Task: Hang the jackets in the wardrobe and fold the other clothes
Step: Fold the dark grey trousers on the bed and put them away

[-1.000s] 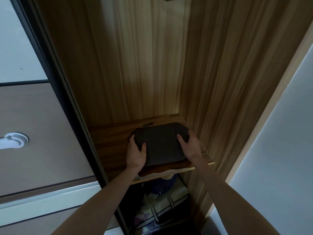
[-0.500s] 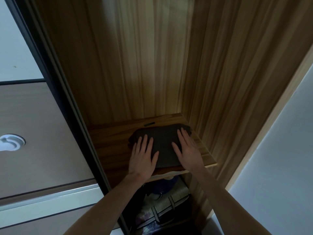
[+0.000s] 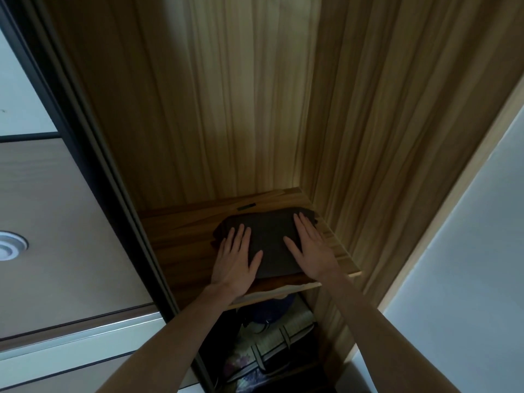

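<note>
- Both palms are down: the left hand [image 3: 236, 260] lies flat with its fingers spread on the left part of the folded dark garment [image 3: 269, 245], and the right hand [image 3: 310, 252] lies flat on the right part, fingers straight and close together.
- Neither hand grips or pinches; this reads as pressing, most likely to flatten the folds so the bundle sits compact and keeps its shape.
- The garment sits on the wooden shelf [image 3: 181, 251] inside the wardrobe [image 3: 226, 109], toward the shelf's right rear corner, its right end just beside the side wall.
- Tucked to that side, it leaves bare wood along the shelf's left edge, seemingly room for more folded pieces.
- Its near edge stops short of the shelf's front edge, so it should not slide off.
- Below the shelf, a patterned bag [image 3: 269, 347] and something dark blue sit in shadow; details are unclear.
- To the left is a sliding door [image 3: 71, 222] with a round recessed pull [image 3: 10, 245].
</note>
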Available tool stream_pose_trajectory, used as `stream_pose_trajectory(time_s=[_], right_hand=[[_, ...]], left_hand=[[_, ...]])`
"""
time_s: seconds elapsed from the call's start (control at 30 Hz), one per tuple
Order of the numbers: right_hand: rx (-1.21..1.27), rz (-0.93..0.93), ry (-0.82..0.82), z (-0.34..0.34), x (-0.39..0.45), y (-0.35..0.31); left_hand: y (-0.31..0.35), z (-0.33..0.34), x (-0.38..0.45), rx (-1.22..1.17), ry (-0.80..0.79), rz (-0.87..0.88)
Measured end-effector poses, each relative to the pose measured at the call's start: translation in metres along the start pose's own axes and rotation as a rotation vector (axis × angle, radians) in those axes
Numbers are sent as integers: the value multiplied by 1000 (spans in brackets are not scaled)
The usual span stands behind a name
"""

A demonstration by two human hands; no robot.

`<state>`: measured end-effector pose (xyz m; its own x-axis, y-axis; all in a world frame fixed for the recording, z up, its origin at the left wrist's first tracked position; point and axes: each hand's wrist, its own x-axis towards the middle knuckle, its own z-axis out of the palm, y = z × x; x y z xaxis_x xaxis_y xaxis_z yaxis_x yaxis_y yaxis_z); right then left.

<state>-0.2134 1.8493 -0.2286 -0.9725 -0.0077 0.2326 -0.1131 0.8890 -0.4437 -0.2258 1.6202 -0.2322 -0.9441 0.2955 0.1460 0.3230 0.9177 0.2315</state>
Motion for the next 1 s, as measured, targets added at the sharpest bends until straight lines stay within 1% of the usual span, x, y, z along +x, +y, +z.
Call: stream_pose_trajectory(time_s=[0.07,0.2,0.43,0.53,0.6,0.67,0.73,0.8,0.87,1.0], right_hand=[[1,-23,66,-4,-4,-6],[14,-43,184,-15,-22,-25],[23,-78,283,-19,-56,-74],[47,-76,316,-17,-71,-106],[68,-79,336,-16,-80,-131],[92,-78,344,-13,-90,-159],[114,-84,337,-11,-102,-190],[132,-102,339,-10,-115,-220],[162,-115,366,-10,-128,-248],[225,-177,463,-9,-154,-305]], left_hand=[[-1,-6,-3,-38,26,10],[3,-24,-16,-100,133,48],[3,-62,-55,-174,248,138],[-1,-83,-85,-207,315,224],[-7,-99,-107,-188,372,302],[-18,-117,-130,-124,460,390],[-33,-137,-154,-92,581,463],[-51,-156,-175,-83,703,460],[-73,-171,-193,-38,784,405],[-126,-195,-223,42,847,332]])
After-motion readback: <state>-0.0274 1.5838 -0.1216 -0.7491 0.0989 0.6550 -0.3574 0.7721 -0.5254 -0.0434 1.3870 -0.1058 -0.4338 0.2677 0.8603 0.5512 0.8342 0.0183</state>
